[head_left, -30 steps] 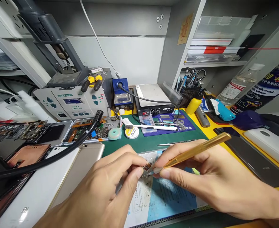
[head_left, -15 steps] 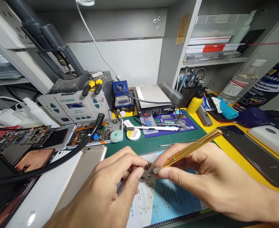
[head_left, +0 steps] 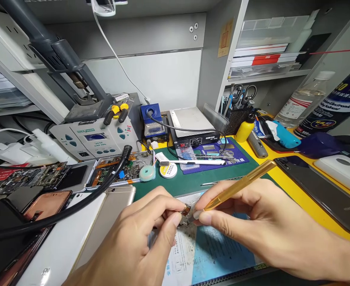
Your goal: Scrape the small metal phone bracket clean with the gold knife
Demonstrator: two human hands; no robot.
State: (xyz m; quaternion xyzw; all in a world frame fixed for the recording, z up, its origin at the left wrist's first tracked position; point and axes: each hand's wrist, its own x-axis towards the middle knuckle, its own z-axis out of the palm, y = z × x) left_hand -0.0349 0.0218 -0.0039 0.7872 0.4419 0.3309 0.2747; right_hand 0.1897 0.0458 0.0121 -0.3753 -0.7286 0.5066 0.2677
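Tiny copper-brown component (head_left: 186,210) sits pinched in the closed grip of the left hand (head_left: 142,232). The right hand (head_left: 261,224) grips a gold-handled tool (head_left: 240,190) firmly, its tip just beside the component. Beneath both hands lies a printed paper sheet (head_left: 177,254) on a green mat (head_left: 187,184). Slim tweezers (head_left: 219,182) lie beyond the hands, and a gold phone (head_left: 115,206) lies to the left.

Yellow workbench (head_left: 294,202), green repair mat (head_left: 187,184), tray of circuit boards (head_left: 124,169), dark smartphone (head_left: 321,190), black-fronted hot plate (head_left: 193,127)
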